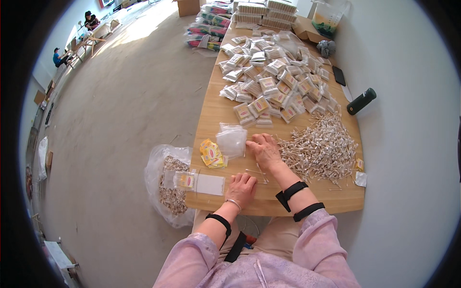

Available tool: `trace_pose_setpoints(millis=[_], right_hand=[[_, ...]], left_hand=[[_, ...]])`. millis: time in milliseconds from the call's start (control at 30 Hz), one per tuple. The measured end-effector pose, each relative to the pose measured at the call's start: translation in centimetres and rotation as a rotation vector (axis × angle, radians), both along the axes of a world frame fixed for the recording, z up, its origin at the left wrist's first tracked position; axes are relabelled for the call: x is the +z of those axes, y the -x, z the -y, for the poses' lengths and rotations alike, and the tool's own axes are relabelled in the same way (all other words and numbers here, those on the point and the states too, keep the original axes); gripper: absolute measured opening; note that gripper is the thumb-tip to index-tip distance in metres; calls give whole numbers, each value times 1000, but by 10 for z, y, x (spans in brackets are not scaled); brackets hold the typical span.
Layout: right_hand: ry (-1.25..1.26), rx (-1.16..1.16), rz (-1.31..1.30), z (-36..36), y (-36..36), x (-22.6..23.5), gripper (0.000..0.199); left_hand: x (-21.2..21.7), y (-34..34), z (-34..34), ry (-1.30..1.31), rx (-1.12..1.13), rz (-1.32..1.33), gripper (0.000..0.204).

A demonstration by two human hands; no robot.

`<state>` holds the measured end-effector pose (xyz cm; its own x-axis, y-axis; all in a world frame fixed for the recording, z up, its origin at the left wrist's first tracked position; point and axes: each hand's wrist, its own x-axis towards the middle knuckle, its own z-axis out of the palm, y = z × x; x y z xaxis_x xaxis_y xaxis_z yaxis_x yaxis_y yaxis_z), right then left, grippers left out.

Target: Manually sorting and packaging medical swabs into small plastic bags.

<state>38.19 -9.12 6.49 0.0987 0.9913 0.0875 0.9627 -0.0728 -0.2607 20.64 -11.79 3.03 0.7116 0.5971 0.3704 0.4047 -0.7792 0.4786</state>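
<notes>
Head camera: the person's left hand (pixel 242 188) rests at the near edge of the wooden table (pixel 206 120), fingers curled and turned down, just right of a flat white rectangle (pixel 210 185); whether anything is pinched under those fingers cannot be told. The right hand (pixel 265 150) lies farther in, its fingers bent and its fingertips at the right edge of a stack of clear plastic bags (pixel 231 140); whether it grips one of them cannot be told either. Between the two hands a few loose swabs (pixel 259 174) lie on the wood. Just left of the clear bags is a small fanned pile of yellow cards (pixel 211 153). At the left end of the white rectangle lies a filled packet (pixel 184 180), reaching past the table's left edge above a clear sack (pixel 156 165) of swabs. Right of the right hand spreads a large heap of cotton swabs (pixel 321 146). Beyond it, a broad mound of filled packets (pixel 273 72) covers the far part of the table. Along the wall side lie a dark green bottle (pixel 361 101) and a black phone (pixel 339 76).
</notes>
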Motion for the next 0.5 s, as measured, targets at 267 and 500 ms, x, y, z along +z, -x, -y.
trace_pose_setpoints(millis=[267,500], right_hand=[[-55,101,18,-5,2,-2,40],[-125,78,56,0,-1,-17,32]], left_hand=[[1,2,-2,-1,9,-28,7],[-2,-1,0,-44,13,4,6]])
